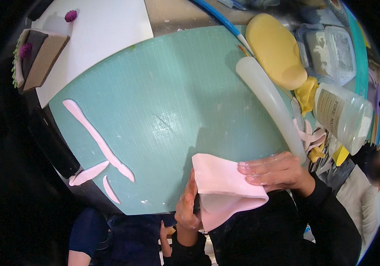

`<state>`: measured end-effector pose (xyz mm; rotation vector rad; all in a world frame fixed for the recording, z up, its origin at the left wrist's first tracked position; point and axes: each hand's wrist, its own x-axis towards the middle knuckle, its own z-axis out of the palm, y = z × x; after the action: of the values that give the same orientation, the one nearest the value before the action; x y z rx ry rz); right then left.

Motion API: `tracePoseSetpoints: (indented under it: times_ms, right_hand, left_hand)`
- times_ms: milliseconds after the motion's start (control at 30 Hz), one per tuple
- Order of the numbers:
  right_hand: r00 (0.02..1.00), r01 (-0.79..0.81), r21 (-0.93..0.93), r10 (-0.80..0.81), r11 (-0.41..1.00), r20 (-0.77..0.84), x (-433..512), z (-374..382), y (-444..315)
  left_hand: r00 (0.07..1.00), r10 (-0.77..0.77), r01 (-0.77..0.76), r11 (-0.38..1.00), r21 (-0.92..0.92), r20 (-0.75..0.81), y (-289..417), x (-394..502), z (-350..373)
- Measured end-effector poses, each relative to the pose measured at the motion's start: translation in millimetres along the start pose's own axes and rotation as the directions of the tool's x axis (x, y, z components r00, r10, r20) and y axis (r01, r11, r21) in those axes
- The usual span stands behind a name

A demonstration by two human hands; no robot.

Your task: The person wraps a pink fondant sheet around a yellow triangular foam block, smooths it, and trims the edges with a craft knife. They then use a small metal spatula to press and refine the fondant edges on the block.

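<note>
A thin sheet of pale pink clay or fondant [221, 173] is held folded over, with an open hollow in the fold, above the near edge of a green cutting mat [163, 89]. My left hand [187, 202] holds the sheet's left side, its fingers partly hidden by it. From the right, my right hand [276, 171] lies with its fingers over the upper right part; its thumb is hidden. White residue marks the fingers. Pink offcuts lie at the mat's left: a long strip [98, 139], a shorter piece [90, 173] and a small sliver [110, 190].
A white rolling pin [269, 99] slants along the mat's right side. Beyond it are a yellow oval block [274, 50], a blue-handled tool [219, 16], a plastic tub [339, 55] and a labelled jar [342, 113]. A small model [42, 60] stands far left. Another person's sleeve [88, 232] shows at lower left.
</note>
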<state>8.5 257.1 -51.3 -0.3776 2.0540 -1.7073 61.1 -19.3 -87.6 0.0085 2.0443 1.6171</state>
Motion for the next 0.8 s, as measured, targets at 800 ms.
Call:
tracePoseSetpoints:
  times_ms: [800]
  right_hand:
    - [0.990, 0.047, 0.341, -0.089, 0.939, 0.106, 14.0, 31.4, 0.5]
  left_hand:
    - [0.915, 0.384, -0.351, 0.908, 0.228, -0.121, 26.6, 20.1, 13.2]
